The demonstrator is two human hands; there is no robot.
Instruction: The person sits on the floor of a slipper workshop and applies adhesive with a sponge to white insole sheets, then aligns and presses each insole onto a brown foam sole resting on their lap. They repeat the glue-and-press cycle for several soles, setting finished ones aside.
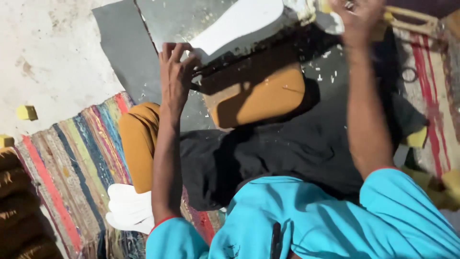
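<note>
Two bare hands were at work over a grey sheet [127, 52] spread on the floor, and that sheet serves as the landmark throughout. The left hand [176, 72] rested on the sheet's middle, fingers [168, 52] curled and pressing a white sole-shaped cutout [239, 24] near its heel end, with a dark tool-like edge beneath the palm; what that edge was could not be told. The right hand [357, 17] was raised above the sheet's right side, blurred, so whether its fingers were closed on anything could not be told. A tan piece [258, 98] lay on the sheet just below the cutout, partly in shadow. Off the sheet's lower left edge lay a striped rug [76, 163], and on it a stack of white soles [127, 208]. White scraps [321, 72] were scattered on the sheet's right part. Judgement: the cutout was held at one end only, so it could pivot or slide under a blow or stroke from the raised hand; the pressing fingers sat close to the working edge and could be struck.
</note>
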